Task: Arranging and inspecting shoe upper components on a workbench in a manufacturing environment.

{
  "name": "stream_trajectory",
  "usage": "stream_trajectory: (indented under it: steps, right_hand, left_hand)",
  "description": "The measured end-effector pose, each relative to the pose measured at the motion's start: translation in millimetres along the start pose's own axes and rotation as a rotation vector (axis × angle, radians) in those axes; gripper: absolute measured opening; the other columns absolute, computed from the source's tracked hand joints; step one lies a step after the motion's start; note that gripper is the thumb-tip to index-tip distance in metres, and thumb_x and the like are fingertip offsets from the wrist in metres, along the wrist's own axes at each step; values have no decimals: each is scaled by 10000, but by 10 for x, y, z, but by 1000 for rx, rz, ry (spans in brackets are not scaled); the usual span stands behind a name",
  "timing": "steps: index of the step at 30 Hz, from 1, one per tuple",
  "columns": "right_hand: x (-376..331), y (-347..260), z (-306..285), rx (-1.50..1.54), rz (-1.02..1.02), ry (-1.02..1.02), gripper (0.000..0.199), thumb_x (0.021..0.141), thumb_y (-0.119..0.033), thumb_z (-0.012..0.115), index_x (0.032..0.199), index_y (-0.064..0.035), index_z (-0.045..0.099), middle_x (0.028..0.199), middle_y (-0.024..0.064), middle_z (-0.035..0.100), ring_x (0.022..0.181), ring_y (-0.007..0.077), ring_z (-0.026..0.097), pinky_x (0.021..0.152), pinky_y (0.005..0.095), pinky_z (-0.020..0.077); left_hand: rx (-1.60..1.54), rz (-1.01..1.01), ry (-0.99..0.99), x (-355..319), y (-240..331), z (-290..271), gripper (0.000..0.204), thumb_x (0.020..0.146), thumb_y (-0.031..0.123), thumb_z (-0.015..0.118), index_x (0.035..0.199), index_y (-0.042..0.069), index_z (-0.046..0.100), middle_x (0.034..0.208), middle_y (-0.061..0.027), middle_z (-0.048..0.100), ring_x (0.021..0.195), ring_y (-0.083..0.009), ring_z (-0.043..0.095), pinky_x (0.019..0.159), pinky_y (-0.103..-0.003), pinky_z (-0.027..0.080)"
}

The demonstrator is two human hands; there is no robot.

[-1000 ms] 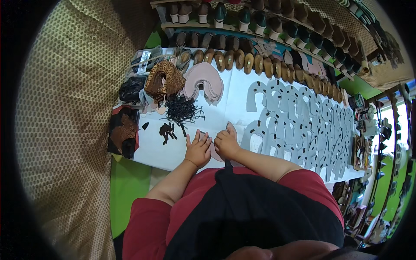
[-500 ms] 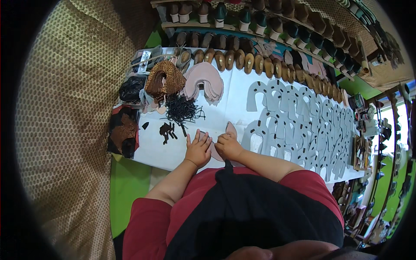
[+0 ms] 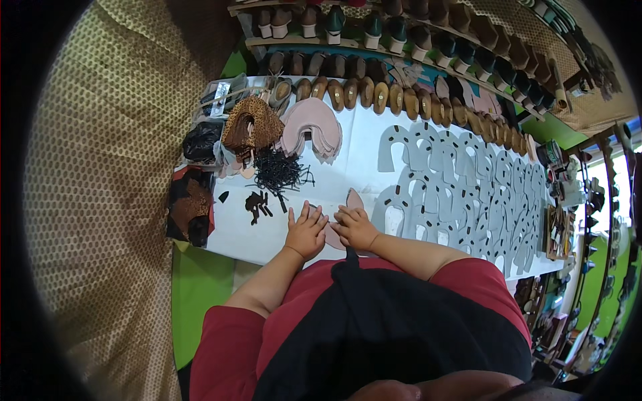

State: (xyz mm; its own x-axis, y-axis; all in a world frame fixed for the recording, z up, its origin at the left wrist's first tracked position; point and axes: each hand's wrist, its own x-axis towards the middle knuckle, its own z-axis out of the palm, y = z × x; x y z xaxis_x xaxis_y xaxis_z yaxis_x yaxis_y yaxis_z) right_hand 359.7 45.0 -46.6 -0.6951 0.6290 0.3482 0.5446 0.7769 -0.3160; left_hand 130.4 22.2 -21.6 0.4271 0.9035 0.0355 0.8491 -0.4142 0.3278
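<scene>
left hand (image 3: 306,233), right hand (image 3: 356,229), both on pink piece (image 3: 333,238) (partly hidden)

At the frame's lower middle, a cut piece (image 3: 333,238) lies on the table (image 3: 234,240), partly under the left hand (image 3: 306,232) and the right hand (image 3: 356,229), its tip showing above the latter. Up and left of the hands lies a heap of strips (image 3: 277,172), behind it a left stack (image 3: 249,128) and a right stack (image 3: 313,120) side by side, while flat cut-outs (image 3: 468,179) spread across the table's right half. Shoe lasts (image 3: 381,99) line the far edge, below shelves (image 3: 301,41) bearing heeled shoes (image 3: 334,25).
</scene>
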Motion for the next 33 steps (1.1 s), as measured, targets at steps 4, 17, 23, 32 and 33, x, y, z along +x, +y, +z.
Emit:
stream_trajectory:
  steps: [4, 17, 23, 32, 33]
  right_hand:
    - [-6, -15, -56, 13, 23, 0, 408, 777, -232, 684, 1178, -159, 686, 1324, 106, 565, 1348, 312, 445, 1006, 497, 356]
    - [150, 53, -94, 132, 338, 119, 61, 734, -197, 750, 757, -149, 778, 1316, 59, 619, 1361, 346, 436, 1010, 511, 346]
    - [133, 109, 27, -29, 149, 152, 86, 704, -160, 730, 765, -112, 767, 1350, 54, 596, 1382, 364, 408, 1035, 514, 328]
    - [331, 71, -116, 16, 226, -113, 326, 712, -134, 701, 1017, -26, 739, 1447, 99, 499, 1443, 358, 300, 1142, 558, 258]
    - [338, 79, -103, -16, 175, -106, 382, 712, -138, 701, 1070, -9, 724, 1452, 100, 492, 1443, 357, 297, 1163, 568, 236]
  left_hand:
    - [-15, 81, -5, -15, 3, -37, 431, 868, 279, 573, 1284, 208, 660, 1494, -53, 496, 1474, -364, 281, 1135, -715, 78]
    - [8, 64, -44, -2, -3, -54, 419, 878, 280, 571, 1282, 220, 666, 1496, -39, 498, 1485, -351, 267, 1145, -707, 68]
    - [8, 66, -42, 4, 2, -26, 417, 876, 279, 576, 1280, 229, 668, 1508, -36, 486, 1490, -348, 259, 1148, -703, 64]
    - [-15, 61, -48, -8, -3, -44, 413, 872, 269, 578, 1272, 225, 672, 1505, -42, 488, 1492, -349, 253, 1143, -710, 71]
    - [-13, 62, -47, -4, 5, -45, 413, 870, 270, 581, 1270, 226, 673, 1504, -41, 489, 1492, -349, 254, 1143, -709, 75]
